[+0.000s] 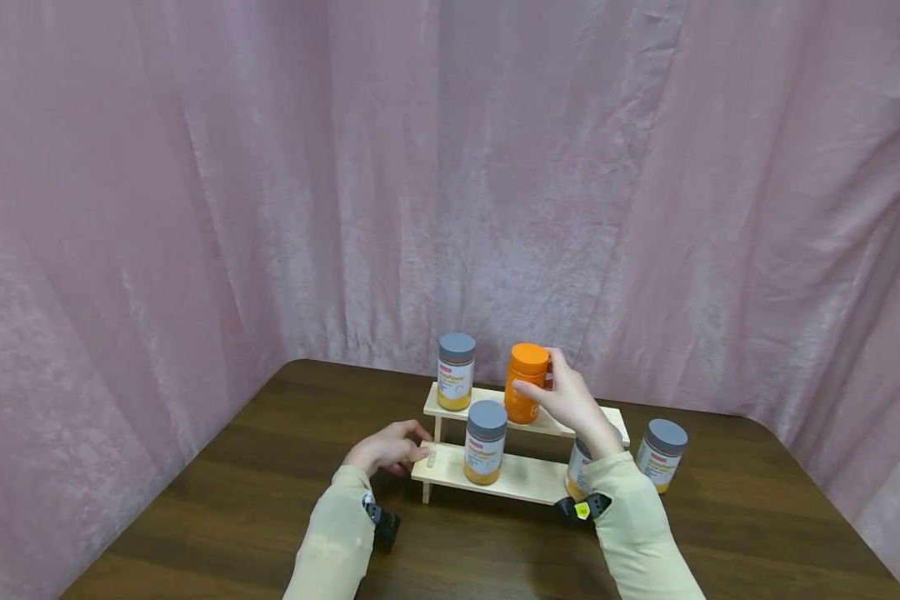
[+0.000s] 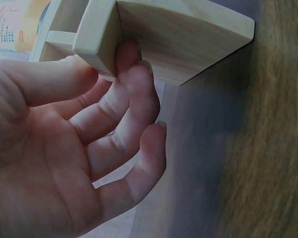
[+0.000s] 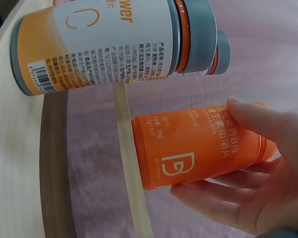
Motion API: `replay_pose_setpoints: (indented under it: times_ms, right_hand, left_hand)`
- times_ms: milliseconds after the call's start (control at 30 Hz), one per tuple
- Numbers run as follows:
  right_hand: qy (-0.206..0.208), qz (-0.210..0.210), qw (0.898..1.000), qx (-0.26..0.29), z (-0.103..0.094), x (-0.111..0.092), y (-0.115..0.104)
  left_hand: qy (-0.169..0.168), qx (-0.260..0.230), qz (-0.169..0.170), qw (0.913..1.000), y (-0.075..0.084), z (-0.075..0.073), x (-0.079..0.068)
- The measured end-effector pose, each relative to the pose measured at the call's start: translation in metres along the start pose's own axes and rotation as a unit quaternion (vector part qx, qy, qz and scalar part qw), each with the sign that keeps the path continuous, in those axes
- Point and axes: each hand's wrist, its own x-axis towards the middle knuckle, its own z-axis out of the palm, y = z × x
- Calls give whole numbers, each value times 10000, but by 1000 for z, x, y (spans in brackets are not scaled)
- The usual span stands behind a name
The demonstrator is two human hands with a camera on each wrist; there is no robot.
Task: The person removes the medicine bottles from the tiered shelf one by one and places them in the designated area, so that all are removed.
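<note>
A two-tier pale wooden rack (image 1: 528, 478) stands on the table. My left hand (image 1: 386, 447) is at the left end of its lower shelf. In the left wrist view, thumb and fingers pinch the wooden shelf end (image 2: 97, 39), the little finger loosely curled below. My right hand (image 1: 570, 404) grips an orange bottle (image 1: 523, 400) with an orange lid, thumb on one side and fingers on the other. That bottle is upright, its base at the upper shelf. A grey-lidded jar (image 1: 456, 379) stands left of it, and another jar (image 1: 484, 450) is on the lower shelf.
Behind my right wrist, a third grey-lidded jar (image 1: 576, 473) on the lower shelf is partly hidden. One more such jar (image 1: 660, 458) stands right of the rack on the dark wooden table (image 1: 255, 500). A pink curtain (image 1: 375, 208) hangs behind the table.
</note>
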Motion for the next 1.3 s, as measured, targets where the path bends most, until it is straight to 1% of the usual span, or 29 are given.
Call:
replay_pose_setpoints:
  times_ms: [167,333,500,600,700,900,1100,1300]
  right_hand:
    - [277,62,9996,-53,-5,-4,-1]
    - [779,87,9969,-47,-13,-9,-2]
    - [1306,107,9911,242,-25,-17,1]
    - [1563,106,9868,415,-33,-21,3]
    - [1782,174,9827,477,-40,-25,6]
    - [2062,393,9762,551,-50,-31,15]
    - [2316,508,9695,617,-56,-41,27]
    - [2564,763,9620,551,-66,-49,38]
  left_hand:
    - [-11,-10,-7,10000,0,-2,0]
    - [-1,2,-36,10000,0,-1,2]
    - [-8,-15,-4,10000,0,1,5]
    - [-14,-8,2,10000,0,1,5]
    - [-9,5,-25,10000,1,0,5]
    - [-6,-4,-43,10000,-1,-1,4]
    - [-70,-16,-2,10000,-4,-2,3]
    - [-111,-29,17,9999,-3,-2,1]
